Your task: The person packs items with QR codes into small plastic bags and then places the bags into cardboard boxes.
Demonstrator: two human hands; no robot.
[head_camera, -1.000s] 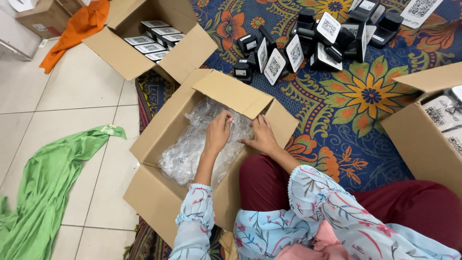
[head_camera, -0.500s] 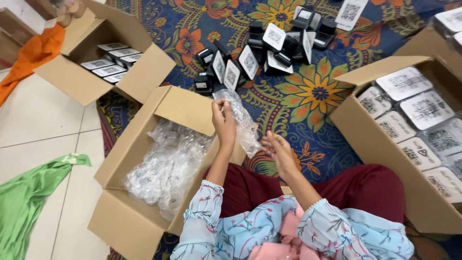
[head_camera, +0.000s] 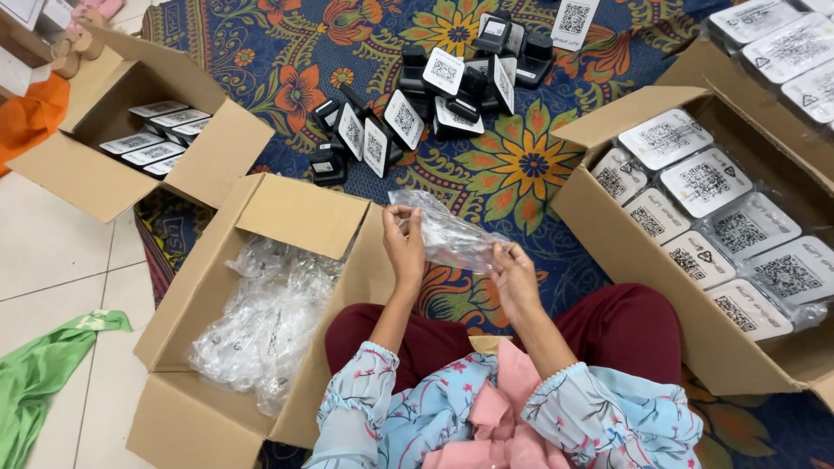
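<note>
Holding a clear plastic bag (head_camera: pixel 452 239) stretched between left hand (head_camera: pixel 405 245) and right hand (head_camera: pixel 514 280), both grips pinched shut on it; now lifted out of the bag-filled carton (head_camera: pixel 300 217) beside the left grip, ready over the lap.

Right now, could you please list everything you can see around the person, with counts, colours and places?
Clear plastic bag: one, transparent, held between both hands.
Box of plastic bags: one, brown cardboard, open, at the person's left.
Box of wrapped placards: one, brown, at the right, holding white placards in plastic.
Third box: one, brown, upper left, a few white placards inside.
Black stands with white cards: a loose heap, count unclear, on the rug ahead.
Rug: one, blue floral.
Green cloth: one, lower left on tiles.
Orange cloth: one, far left.
Left hand, right hand: gripping the bag.
</note>
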